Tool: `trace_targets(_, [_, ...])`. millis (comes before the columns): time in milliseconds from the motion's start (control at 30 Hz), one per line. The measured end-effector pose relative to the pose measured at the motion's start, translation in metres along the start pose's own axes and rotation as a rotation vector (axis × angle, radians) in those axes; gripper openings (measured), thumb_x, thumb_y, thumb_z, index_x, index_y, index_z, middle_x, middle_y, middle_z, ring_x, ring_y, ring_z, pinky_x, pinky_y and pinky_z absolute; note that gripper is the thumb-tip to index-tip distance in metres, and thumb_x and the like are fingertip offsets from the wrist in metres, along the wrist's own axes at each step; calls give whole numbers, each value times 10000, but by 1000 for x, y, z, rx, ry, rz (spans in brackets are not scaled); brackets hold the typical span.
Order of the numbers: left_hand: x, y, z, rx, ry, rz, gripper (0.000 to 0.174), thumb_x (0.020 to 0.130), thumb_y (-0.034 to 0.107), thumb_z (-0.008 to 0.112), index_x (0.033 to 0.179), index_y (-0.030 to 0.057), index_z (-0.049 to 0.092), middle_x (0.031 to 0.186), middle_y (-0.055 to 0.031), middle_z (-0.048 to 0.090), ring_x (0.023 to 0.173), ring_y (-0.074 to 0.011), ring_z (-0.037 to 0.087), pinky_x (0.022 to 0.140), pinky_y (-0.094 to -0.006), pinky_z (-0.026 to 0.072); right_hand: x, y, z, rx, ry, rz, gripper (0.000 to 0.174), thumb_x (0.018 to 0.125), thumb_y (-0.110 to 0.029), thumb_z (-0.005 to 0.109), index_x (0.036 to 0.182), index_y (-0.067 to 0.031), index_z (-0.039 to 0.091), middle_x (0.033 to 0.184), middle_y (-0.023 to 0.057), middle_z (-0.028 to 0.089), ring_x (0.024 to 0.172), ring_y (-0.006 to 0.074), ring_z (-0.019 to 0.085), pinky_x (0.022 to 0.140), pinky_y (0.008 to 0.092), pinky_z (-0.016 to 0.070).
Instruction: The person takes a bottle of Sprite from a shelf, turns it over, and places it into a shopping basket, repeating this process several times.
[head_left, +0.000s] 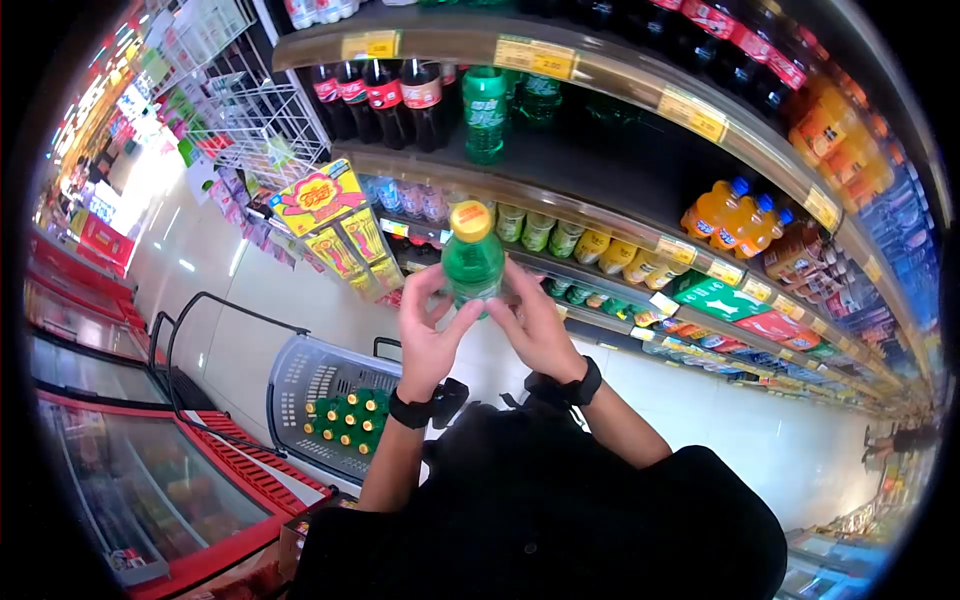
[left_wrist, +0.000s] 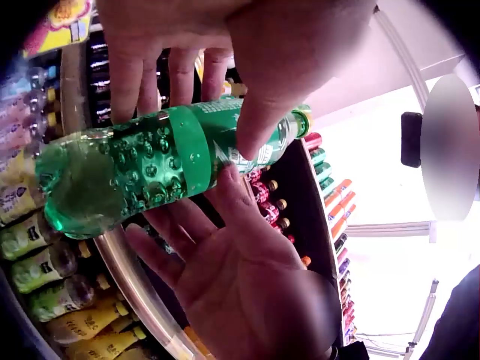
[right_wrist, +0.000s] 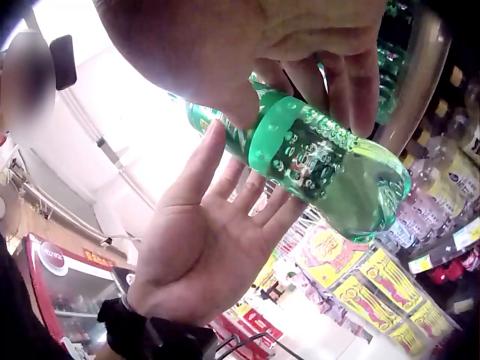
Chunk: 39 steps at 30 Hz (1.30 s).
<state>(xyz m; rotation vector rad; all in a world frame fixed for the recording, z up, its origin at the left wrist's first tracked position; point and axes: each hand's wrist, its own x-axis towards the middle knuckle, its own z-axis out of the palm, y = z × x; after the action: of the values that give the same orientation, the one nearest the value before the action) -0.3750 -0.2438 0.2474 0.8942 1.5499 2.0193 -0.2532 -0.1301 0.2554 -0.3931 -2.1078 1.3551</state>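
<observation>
- green bottle (head_left: 475,265): upright between both hands, in front of the shelf (head_left: 590,160).
- left hand (head_left: 431,325): part-curled, thumb and fingers gripping one side.
- right hand (head_left: 540,325): likewise, gripping the opposite side.

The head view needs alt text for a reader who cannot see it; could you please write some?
A left hand and a right hand hold a green plastic bottle with a yellow cap before supermarket drink shelves. At lower left, a gray shopping basket contains more yellow-capped green bottles.
</observation>
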Motion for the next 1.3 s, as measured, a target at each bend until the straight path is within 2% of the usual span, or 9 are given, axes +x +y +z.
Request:
trace_targets(67, [5, -3, 10, 12, -43, -6, 551, 795, 56, 778, 1254, 42, 473, 1217, -87, 547, 1191, -187, 506, 1004, -417, 454, -2, -6, -12, -26, 30, 17, 607, 954, -217, 603, 1467, -25, 341, 1291, 229, 525, 1158, 334, 553, 931, 378, 485])
trace_targets(300, [9, -6, 34, -19, -117, -21, 533, 801, 56, 770, 1247, 39, 478, 1222, -87, 552, 1174, -177, 525, 1002, -396, 452, -12, 16, -35, -68, 64, 54, 604, 936, -229, 622, 1439, 0, 379, 1345, 258, 513, 1242, 374, 505, 1049, 414, 385])
trace_targets(500, [9, -5, 45, 15, -99, -51, 536, 800, 56, 770, 1249, 41, 478, 1215, -77, 553, 1165, -171, 526, 999, -392, 450, -11, 15, -47, -56, 41, 73, 600, 937, -237, 619, 1432, 7, 383, 1354, 255, 511, 1256, 374, 495, 1052, 411, 380])
trace_targets(600, [8, -6, 48, 36, -83, -49, 529, 800, 52, 768, 1243, 40, 479, 1216, -79, 551, 1165, -175, 523, 999, -393, 448, -9, 18, -51, -78, 37, 38, 599, 934, -243, 625, 1430, -2, 390, 1329, 255, 527, 1230, 376, 516, 1032, 409, 399])
trace_targets(700, [9, -10, 49, 41, -69, -25, 538, 815, -68, 688, 1274, 40, 429, 1225, -90, 551, 1164, -184, 530, 977, -369, 476, -6, 19, -51, -89, 46, 0, 599, 928, -246, 635, 1428, -15, 401, 1295, 259, 542, 1194, 377, 542, 998, 407, 425])
trace_targets(800, [9, -11, 49, 37, -63, -14, 536, 821, -84, 672, 1276, 36, 416, 1227, -94, 551, 1165, -185, 531, 984, -365, 473, -3, 19, -53, -119, 52, -50, 597, 924, -242, 642, 1427, -25, 407, 1265, 260, 555, 1165, 379, 559, 970, 404, 444])
trace_targets(900, [9, -10, 51, -42, -37, -25, 546, 797, 32, 763, 1254, 35, 463, 1215, -93, 547, 1172, -184, 516, 1003, -399, 446, -2, 17, -53, -98, 54, -46, 594, 924, -234, 642, 1425, -18, 407, 1261, 260, 557, 1168, 379, 555, 971, 401, 444])
trace_targets(1100, [8, -13, 50, -23, -38, -29, 551, 800, 31, 760, 1262, 33, 460, 1218, -101, 545, 1178, -196, 513, 1005, -399, 445, -3, 18, -52, -93, 45, -29, 591, 927, -225, 639, 1425, -11, 403, 1251, 261, 559, 1143, 380, 561, 956, 402, 451])
trace_targets(1300, [8, -11, 49, -32, -35, -28, 547, 805, 47, 763, 1262, 33, 463, 1215, -100, 556, 1179, -198, 514, 996, -403, 438, -2, 11, -51, -45, 27, 1, 592, 936, -231, 631, 1432, -13, 391, 1257, 264, 552, 1120, 369, 574, 896, 395, 506])
